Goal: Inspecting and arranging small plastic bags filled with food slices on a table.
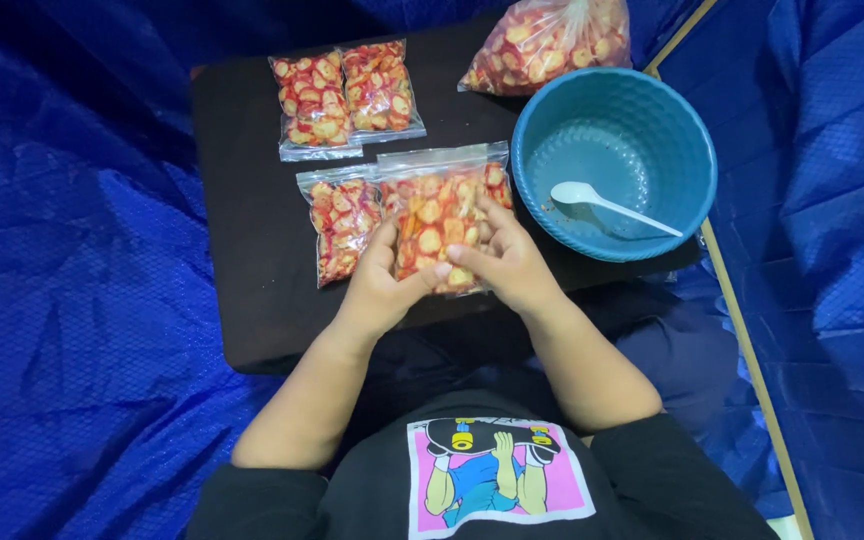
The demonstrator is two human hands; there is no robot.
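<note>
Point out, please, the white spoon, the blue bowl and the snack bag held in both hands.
white spoon (580, 193): head view, on its scoop end inside the bowl.
blue bowl (697, 165): head view, on its right rim.
snack bag (439, 205): head view, on its clear front, above the fingers.

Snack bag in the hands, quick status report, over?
Left hand and right hand both gripping the filled clear snack bag. Bag upright over the dark table. Three packed bags alongside, blue bowl at right, nothing blocking.

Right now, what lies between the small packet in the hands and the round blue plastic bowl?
Nothing: the head view shows only bare dark table between held packet and bowl.
</note>
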